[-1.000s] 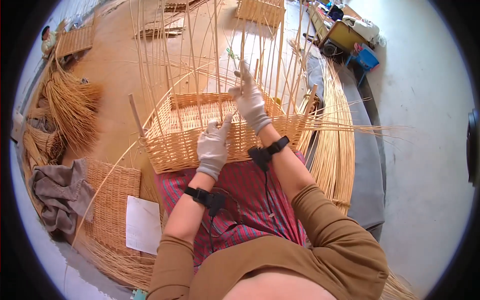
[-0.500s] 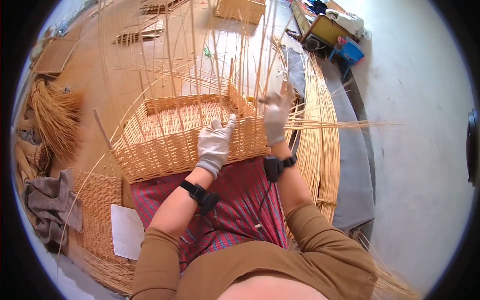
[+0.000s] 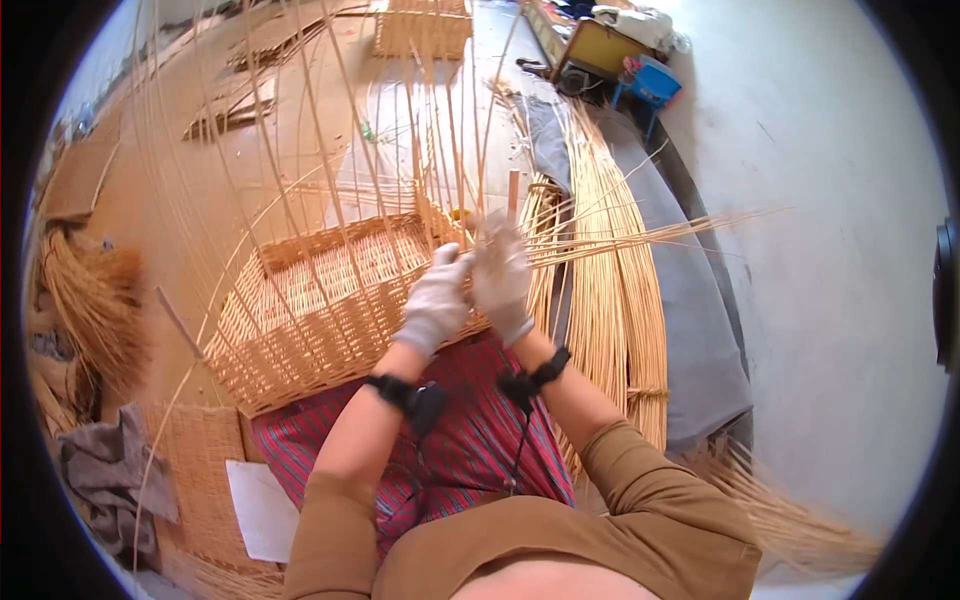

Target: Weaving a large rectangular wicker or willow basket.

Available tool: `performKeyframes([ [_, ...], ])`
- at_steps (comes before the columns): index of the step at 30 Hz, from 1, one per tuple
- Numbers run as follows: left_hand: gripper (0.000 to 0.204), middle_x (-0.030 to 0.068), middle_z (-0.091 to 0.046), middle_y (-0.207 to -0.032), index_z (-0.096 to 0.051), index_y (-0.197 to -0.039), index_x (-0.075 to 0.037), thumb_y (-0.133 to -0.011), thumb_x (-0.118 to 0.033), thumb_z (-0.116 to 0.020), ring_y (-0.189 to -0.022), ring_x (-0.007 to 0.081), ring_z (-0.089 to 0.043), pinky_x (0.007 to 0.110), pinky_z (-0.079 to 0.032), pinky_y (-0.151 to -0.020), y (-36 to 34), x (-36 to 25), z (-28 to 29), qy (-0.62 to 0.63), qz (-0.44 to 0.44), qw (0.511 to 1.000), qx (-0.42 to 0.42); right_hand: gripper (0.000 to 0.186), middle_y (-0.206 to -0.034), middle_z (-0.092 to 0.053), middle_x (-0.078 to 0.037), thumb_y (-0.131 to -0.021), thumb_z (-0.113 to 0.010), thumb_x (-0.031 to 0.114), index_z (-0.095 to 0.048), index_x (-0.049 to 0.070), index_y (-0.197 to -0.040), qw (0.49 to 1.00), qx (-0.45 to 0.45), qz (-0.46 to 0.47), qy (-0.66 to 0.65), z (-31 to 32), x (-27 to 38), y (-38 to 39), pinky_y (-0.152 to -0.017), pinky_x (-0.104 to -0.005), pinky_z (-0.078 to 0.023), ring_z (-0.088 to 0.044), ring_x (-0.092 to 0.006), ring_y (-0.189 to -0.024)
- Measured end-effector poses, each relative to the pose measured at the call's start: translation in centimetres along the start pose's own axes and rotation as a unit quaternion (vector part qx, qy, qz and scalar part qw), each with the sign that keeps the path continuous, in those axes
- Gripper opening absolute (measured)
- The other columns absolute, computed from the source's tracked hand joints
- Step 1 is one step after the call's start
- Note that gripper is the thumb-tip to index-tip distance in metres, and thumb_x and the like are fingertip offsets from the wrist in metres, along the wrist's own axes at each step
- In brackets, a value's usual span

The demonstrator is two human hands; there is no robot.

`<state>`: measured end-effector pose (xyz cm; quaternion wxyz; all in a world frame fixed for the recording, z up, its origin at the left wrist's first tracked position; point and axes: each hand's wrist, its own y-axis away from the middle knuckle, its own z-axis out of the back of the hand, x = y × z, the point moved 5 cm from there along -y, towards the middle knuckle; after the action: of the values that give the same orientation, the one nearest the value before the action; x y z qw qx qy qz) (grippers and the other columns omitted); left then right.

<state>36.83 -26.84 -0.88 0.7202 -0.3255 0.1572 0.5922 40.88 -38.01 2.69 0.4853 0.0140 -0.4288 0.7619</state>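
Note:
A half-woven rectangular wicker basket [image 3: 300,345] rests tilted across my lap, on a red plaid cloth [image 3: 400,475]. Tall willow rods stand up from its walls. My left hand [image 3: 437,302], in a pale work glove, closes on the rim of the near wall close to the right corner. Right beside it, my gloved right hand [image 3: 503,275] is raised at that corner, its fingers smeared by motion. Several loose weaving rods [image 3: 640,236] stick out to the right from behind this hand.
Long bundles of peeled rods [image 3: 610,280] lie on grey sheeting [image 3: 700,350] at my right. A woven panel [image 3: 205,470], white sheet [image 3: 262,510] and grey cloth [image 3: 110,470] lie at left. Another basket [image 3: 425,32] and a blue stool [image 3: 655,80] stand farther off.
My right hand has come down and left, close to the left hand. The basket has turned, its right end now nearer the left hand. The whole view has shifted somewhat.

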Motion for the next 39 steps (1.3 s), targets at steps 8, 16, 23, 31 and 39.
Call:
performKeyframes([
  [8,0.030,0.0155,-0.065,-0.114,-0.064,-0.119,0.002,-0.095,-0.013,-0.073,-0.115,0.0332,-0.061,0.044,-0.049,-0.101,22.4,14.7,22.8,-0.217,0.157,0.765,-0.586,0.041,-0.131,-0.069,-0.014,-0.100,-0.065,0.016,-0.060,0.010,-0.141,0.870,0.356,0.062,-0.335,-12.2,19.2,10.0,-0.102,-0.0397,-0.055,-0.068,-0.0290,-0.119],
  [16,0.038,0.0165,-0.071,-0.101,-0.067,-0.117,0.005,-0.103,-0.031,-0.066,-0.090,0.0276,-0.066,0.039,-0.051,-0.085,27.0,25.4,24.6,-0.069,0.356,0.894,-0.263,0.102,-0.156,-0.040,-0.037,-0.090,-0.073,0.038,-0.018,-0.016,-0.158,0.875,0.364,-0.090,-0.306,-21.8,32.0,7.3,-0.122,-0.0386,-0.035,-0.040,-0.0425,-0.148],
  [23,0.045,0.0113,-0.069,-0.112,-0.064,-0.133,0.003,-0.106,-0.034,-0.063,-0.101,0.0191,-0.060,0.033,-0.048,-0.092,27.5,26.7,23.8,0.147,0.298,0.917,-0.218,0.118,-0.151,-0.047,-0.035,-0.083,-0.081,0.055,-0.021,-0.016,-0.155,0.677,0.473,-0.336,-0.453,-26.7,31.0,7.7,-0.114,-0.0422,-0.046,-0.056,-0.0422,-0.135],
  [31,0.052,0.0232,-0.067,-0.122,-0.060,-0.135,0.005,-0.102,-0.035,-0.067,-0.113,0.0353,-0.063,0.045,-0.047,-0.103,27.5,27.2,23.5,0.210,0.295,0.916,-0.174,0.090,-0.165,-0.038,-0.019,-0.102,-0.069,0.030,-0.013,0.008,-0.168,0.741,0.222,-0.190,-0.605,-26.4,32.7,7.2,-0.118,-0.0372,-0.040,-0.042,-0.0311,-0.148],
  [39,0.024,0.0141,-0.065,-0.110,-0.063,-0.117,0.000,-0.094,-0.003,-0.069,-0.105,0.0314,-0.062,0.041,-0.049,-0.101,28.5,20.2,24.5,-0.071,0.000,0.925,-0.374,0.027,-0.071,-0.049,0.013,-0.109,-0.059,0.023,-0.072,0.012,-0.130,0.628,0.299,-0.265,-0.668,-25.0,33.5,6.9,-0.052,-0.0218,-0.038,-0.043,-0.0013,-0.059],
])
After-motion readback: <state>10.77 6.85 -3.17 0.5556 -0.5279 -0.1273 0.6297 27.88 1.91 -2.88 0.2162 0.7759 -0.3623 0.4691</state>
